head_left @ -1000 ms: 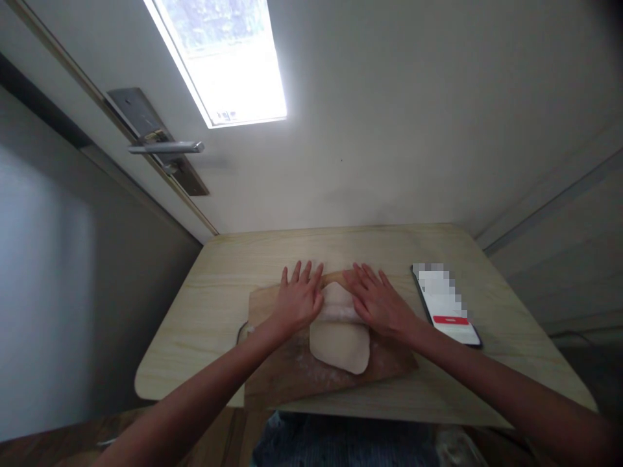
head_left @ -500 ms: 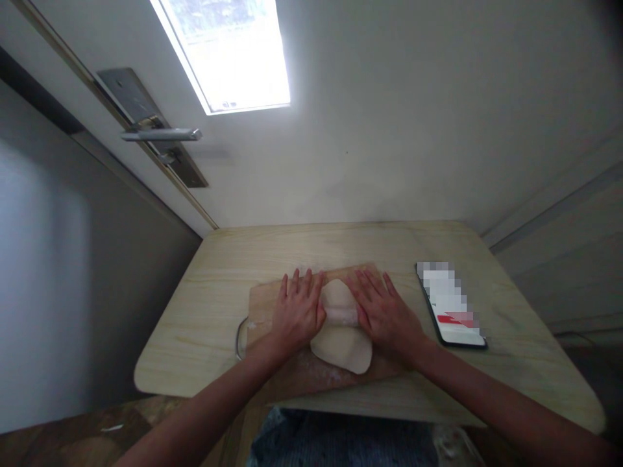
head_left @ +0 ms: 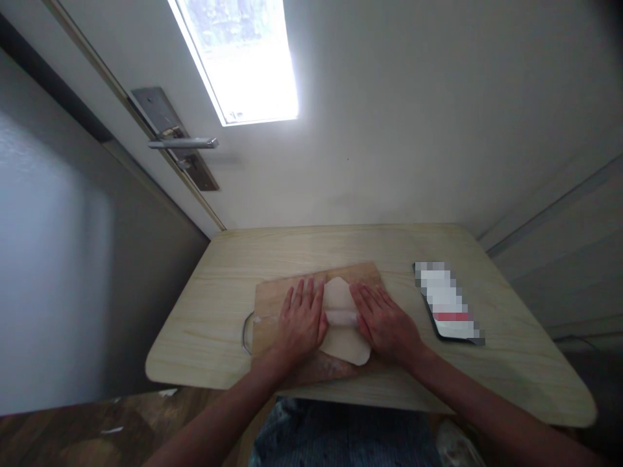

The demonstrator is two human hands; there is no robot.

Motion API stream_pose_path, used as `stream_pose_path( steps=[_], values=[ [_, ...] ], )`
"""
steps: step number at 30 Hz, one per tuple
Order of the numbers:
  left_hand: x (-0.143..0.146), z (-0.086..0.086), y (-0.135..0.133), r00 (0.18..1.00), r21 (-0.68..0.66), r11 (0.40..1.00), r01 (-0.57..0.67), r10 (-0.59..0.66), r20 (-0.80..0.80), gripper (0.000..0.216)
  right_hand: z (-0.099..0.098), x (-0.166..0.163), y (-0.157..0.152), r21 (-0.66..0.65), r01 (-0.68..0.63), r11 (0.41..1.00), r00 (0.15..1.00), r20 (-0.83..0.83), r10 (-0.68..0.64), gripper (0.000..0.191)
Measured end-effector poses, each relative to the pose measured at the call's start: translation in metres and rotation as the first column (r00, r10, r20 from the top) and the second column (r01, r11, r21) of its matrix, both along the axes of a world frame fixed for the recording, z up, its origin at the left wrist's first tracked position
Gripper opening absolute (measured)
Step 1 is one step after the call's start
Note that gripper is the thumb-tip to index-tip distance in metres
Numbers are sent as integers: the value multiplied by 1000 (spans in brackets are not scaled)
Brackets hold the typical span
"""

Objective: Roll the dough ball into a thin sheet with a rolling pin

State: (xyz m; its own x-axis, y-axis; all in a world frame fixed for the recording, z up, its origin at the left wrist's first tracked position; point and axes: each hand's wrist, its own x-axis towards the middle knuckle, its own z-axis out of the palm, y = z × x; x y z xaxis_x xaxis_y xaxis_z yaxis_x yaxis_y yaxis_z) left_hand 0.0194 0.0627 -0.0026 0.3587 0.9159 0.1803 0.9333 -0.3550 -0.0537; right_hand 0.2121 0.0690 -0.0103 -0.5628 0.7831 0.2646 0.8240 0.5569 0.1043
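Palms pressed flat, fingers spread: the left hand [head_left: 302, 320] and right hand [head_left: 387, 320] bore down on a rolling pin [head_left: 341, 317] lying across the dough [head_left: 343, 324]. Dough lay mid-board [head_left: 272, 299], already flattened into an uneven oval, likely needing more passes. A phone [head_left: 450, 305] sat right, on the table [head_left: 233, 259].

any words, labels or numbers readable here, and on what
None can be read.
Black phone lying on the pale wooden table: its screen is pixelated; only a red bar shows, with no legible text.
Brown wooden cutting board, pale flat dough, flour-dusted rolling pin under the left hand and right hand: no markings visible.
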Motion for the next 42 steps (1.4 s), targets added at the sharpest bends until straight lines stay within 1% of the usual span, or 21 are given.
stream_pose_path(
  steps=[3,5,7,10,12,14,16,18,20,22,24,27,30,33,35,42],
  values=[
    [-1,-4,-7,1000,41,999,8,-9,7,58,-2,1,-5,33,-22,999,999,-32,23,47],
    [-2,-5,-9,1000,47,999,13,-14,14,58,-1,1,-6,30,-47,998,997,-57,48,45],
    [-3,-2,-9,999,27,999,30,-31,27,55,1,2,-4,-5,-65,998,994,-88,65,43],
    [-4,5,-3,997,-49,997,54,-51,58,49,5,6,8,-73,-68,995,987,-148,57,42],
    [-6,8,4,996,-103,994,31,-22,87,46,7,8,20,-89,-68,994,985,-165,52,43],
    [-8,9,12,994,-147,989,9,8,111,46,9,10,33,-99,-59,993,989,-138,45,45],
    [-10,8,22,993,-183,983,21,0,114,47,10,10,44,-139,-5,990,996,-83,-7,45],
    [-12,9,32,995,-212,976,40,-20,97,48,11,10,52,-181,83,980,996,-20,-88,46],
    [-13,11,41,997,-230,972,44,-29,68,49,11,8,58,-205,127,970,992,29,-124,45],
    [-15,15,52,998,-263,963,61,-51,44,52,10,7,63,-225,117,967,993,43,-110,45],
    [-16,17,62,997,-318,945,79,-71,38,56,8,7,68,-243,97,965,995,23,-94,45],
    [-16,18,72,996,-372,925,74,-52,69,61,2,8,72,-242,95,966,994,-36,-107,46],
    [-15,15,70,996,-324,944,62,-35,87,62,-3,8,69,-220,103,970,988,-93,-126,47],
    [-14,13,59,998,-199,979,33,-21,63,58,-6,9,61,-198,107,974,984,-122,-133,46],
    [-13,13,52,999,-127,992,21,-16,38,55,-6,9,56,-194,115,974,981,-130,-142,46],
    [-11,13,35,999,-32,999,13,-14,-30,50,1,8,41,-157,102,982,985,-120,-122,45]
  ],
)
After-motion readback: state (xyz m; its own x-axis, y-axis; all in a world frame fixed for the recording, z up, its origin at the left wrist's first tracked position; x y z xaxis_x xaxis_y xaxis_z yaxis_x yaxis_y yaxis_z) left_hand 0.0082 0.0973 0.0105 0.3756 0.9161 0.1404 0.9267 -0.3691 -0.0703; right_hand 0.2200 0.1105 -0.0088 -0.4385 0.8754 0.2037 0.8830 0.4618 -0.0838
